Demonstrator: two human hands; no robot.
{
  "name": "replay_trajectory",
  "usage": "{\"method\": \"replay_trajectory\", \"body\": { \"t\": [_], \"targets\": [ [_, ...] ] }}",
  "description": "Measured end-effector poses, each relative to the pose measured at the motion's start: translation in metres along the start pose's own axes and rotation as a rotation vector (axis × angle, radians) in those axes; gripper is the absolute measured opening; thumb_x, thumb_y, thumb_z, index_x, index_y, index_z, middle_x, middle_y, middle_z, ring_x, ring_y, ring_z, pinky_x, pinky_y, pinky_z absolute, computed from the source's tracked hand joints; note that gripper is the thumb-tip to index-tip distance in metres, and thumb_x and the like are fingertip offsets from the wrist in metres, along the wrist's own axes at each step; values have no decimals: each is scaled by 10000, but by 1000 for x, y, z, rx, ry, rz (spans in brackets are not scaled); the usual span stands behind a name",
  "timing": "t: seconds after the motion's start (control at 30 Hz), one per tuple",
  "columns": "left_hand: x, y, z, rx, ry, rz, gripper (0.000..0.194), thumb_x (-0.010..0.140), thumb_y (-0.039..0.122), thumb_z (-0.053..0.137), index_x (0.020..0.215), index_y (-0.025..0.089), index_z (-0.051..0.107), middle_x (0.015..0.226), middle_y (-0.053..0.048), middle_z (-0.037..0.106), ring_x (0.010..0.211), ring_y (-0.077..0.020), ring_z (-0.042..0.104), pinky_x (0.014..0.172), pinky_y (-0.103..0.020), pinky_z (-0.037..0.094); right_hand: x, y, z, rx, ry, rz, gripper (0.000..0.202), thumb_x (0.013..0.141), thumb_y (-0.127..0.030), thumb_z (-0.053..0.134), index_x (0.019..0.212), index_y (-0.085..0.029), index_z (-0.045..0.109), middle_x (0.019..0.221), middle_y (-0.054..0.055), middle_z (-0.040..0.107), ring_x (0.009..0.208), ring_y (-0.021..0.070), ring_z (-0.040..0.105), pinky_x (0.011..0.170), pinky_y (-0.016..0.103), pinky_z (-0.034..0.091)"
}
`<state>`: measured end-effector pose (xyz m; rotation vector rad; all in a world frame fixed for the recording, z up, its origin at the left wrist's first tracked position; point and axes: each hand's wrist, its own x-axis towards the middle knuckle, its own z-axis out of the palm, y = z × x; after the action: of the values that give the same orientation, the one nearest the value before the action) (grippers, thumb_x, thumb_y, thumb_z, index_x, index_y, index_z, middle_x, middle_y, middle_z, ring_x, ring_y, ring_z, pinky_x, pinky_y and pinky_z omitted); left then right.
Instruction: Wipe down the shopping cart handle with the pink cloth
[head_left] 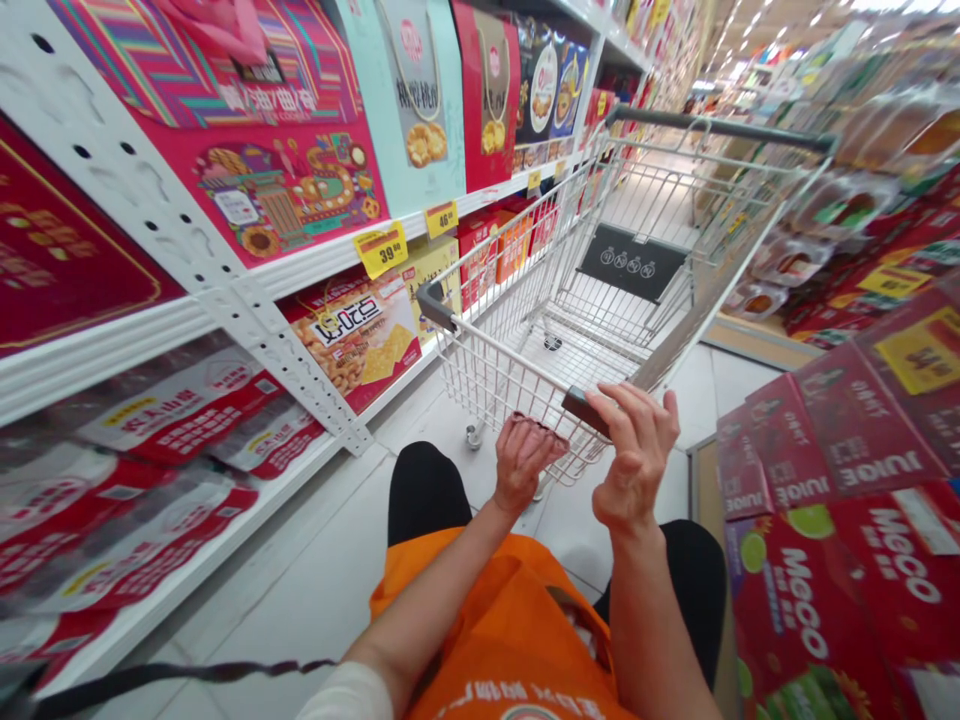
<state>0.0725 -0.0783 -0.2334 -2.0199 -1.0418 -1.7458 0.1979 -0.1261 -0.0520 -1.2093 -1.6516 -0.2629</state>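
A wire shopping cart (517, 355) stands in front of me, its near end close to my hands. Its basket holds no goods, and a dark panel (631, 262) hangs at the far end. My left hand (523, 462) is closed around a crumpled brownish-pink cloth (551, 440) against the wire of the near end. Raised beside the dark right corner piece (586, 411), my right hand (634, 450) has its fingers apart and slightly bent, with nothing seen in it. The fingertips overlap the corner piece; whether they touch it is unclear.
White shelves (255, 375) with boxed goods and yellow price tags run along the left. Stacked red drink cartons (832, 560) stand close on the right. Pale floor tiles (292, 590) lie below, and a dark strap (225, 670) crosses the lower left.
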Motion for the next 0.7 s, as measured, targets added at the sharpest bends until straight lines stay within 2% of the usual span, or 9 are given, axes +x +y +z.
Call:
{"method": "replay_trajectory", "body": {
  "t": [0.1,0.2,0.27,0.33,0.43,0.53,0.6,0.7],
  "targets": [
    [-11,1,5,-20,-25,19,457,923,230,684,1359,242,547,1324,-100,618,1392,-258,510,1085,-517,545,0,-3,3,-19,-50,-26,675,1020,-484,55,1295,-251,626,1197,75,701,1151,235,614,1196,569,240],
    [-32,-4,-3,-34,-96,30,440,919,221,688,1340,212,563,1220,-85,676,1366,-236,536,1054,-467,576,-1,0,5,-24,-34,-40,679,1020,-479,54,1268,-233,636,1210,82,709,1094,225,631,1128,521,326],
    [-34,-7,-9,-31,-117,18,432,936,213,662,1355,216,557,1216,-79,680,1351,-226,547,1034,-454,590,-2,2,6,-17,-16,-52,681,1020,-475,50,1245,-228,644,1205,83,715,1078,224,637,1080,495,359],
    [-18,-7,-13,-30,-57,0,432,956,183,619,1379,232,543,1270,-89,655,1337,-228,556,1032,-470,588,-2,4,8,-15,14,-67,682,1021,-472,49,1226,-222,649,1182,87,723,1063,225,639,1054,483,368],
    [31,-1,-12,-33,80,-18,441,969,163,573,1393,278,535,1417,-115,561,1381,-275,511,1052,-535,556,-2,3,10,-18,42,-83,689,1022,-462,40,1212,-219,656,1149,89,733,1039,225,644,1030,473,373],
    [78,5,-7,-41,94,-22,451,962,204,596,1396,309,530,1504,-110,480,1458,-326,411,1074,-577,525,-2,3,10,-14,56,-89,692,1023,-459,37,1215,-224,659,1122,86,739,1021,224,653,1013,465,382],
    [90,5,-4,-57,75,5,458,962,182,586,1403,288,521,1492,-111,494,1460,-309,412,1095,-560,514,-3,4,10,-3,62,-86,691,1024,-460,38,1216,-221,657,1123,89,740,1022,225,655,1010,464,385],
    [79,1,-6,-57,49,64,441,967,123,540,1393,235,527,1389,-116,584,1407,-252,483,1111,-500,516,-4,6,11,3,60,-81,694,1027,-461,31,1212,-213,652,1145,94,739,1051,227,653,1014,464,385]
  ]
}}
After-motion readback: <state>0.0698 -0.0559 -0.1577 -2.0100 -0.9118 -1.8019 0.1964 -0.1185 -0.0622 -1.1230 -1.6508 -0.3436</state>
